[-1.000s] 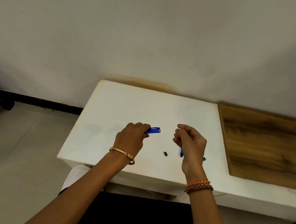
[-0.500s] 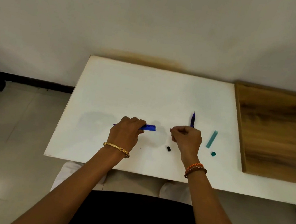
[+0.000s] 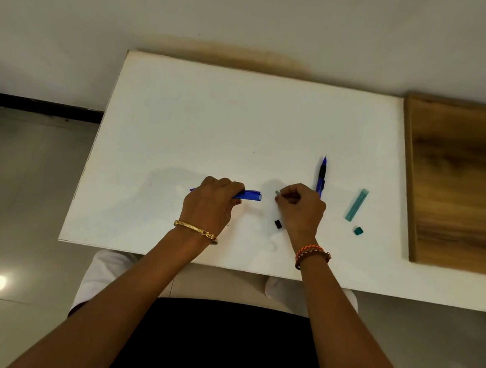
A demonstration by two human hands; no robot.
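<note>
Left hand (image 3: 211,203) curled round blue barrel (image 3: 249,195), gripping it level near middle of white table (image 3: 214,112), open end facing 3 o'clock. Right hand (image 3: 301,211) pinches small grey piece (image 3: 277,193) at fingertips, just apart from barrel mouth.

Step, likely: feeding piece into barrel. Next move needs piece lined up with mouth, then straight push.

From right hand:
- black cap (image 3: 278,224) at 7 o'clock
- second blue pencil (image 3: 322,172) at 12 o'clock
- teal tube (image 3: 356,205) and teal cap (image 3: 358,230) at 3 o'clock
- wooden board (image 3: 467,182) beyond

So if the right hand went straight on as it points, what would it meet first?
Probably the open end of the blue barrel gripped by the left hand; the right hand, pinching a small grey piece, points at it. Depth unclear.
</note>
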